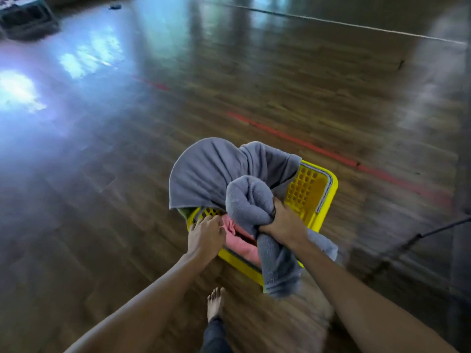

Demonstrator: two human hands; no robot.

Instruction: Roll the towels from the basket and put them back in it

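Grey towel (204, 171) drapes over the far-left rim of the yellow basket (309, 189). The right hand (285, 222) grips a bunched grey part, fingers curled round it, with its end hanging over the near rim. The left hand (205, 234) curls over the left rim. A pink towel (239, 244) lies inside.

- Glossy brown wooden plank floor (102, 200) is reflecting pale light.
- Red tape line (293, 138) is running diagonally across it.
- Dark boxy crate (25, 19) is sitting far left.
- Thin black cable or rod (443, 227) is crossing the right edge.
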